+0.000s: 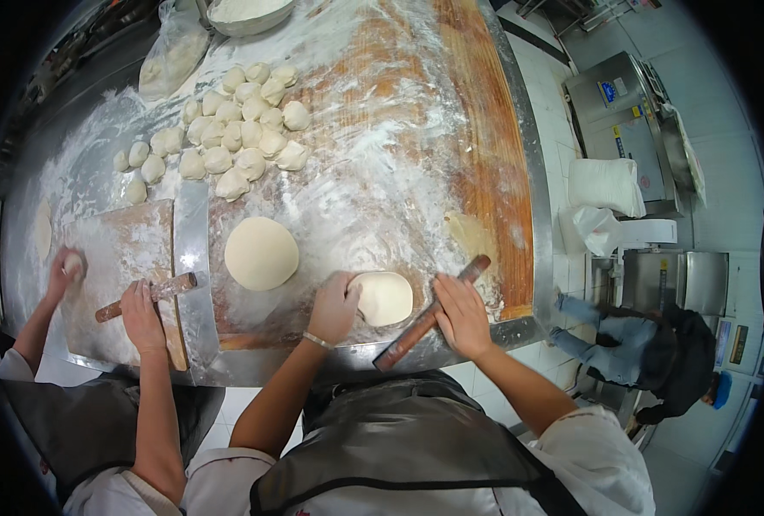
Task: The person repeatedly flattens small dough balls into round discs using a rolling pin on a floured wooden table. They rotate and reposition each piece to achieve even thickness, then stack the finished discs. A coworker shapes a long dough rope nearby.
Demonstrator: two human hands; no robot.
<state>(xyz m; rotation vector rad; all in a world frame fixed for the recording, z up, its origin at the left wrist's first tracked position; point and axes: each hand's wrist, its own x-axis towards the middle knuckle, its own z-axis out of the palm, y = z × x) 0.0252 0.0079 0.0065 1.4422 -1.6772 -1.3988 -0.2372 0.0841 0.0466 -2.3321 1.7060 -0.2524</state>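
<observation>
A flattened piece of dough [386, 299] lies on the floured wooden board [382, 219] in front of me. My left hand [335, 308] grips its left edge between thumb and fingers. To its right, my right hand [463, 316] is on a wooden rolling pin [413, 334], which slants from the table's front edge up to the right, apart from the dough. A larger rolled dough round [262, 253] rests flat to the left of my left hand. Farther back, several dough balls [232, 134] sit close together.
On the left, a co-worker's hand [143, 316] is on another rolling pin [177, 286] over a cutting board [117, 258]; the other hand [66, 266] holds dough. A plastic bag [174, 55] and a bowl of flour [250, 14] stand at the back. Another person [653, 351] is at the right.
</observation>
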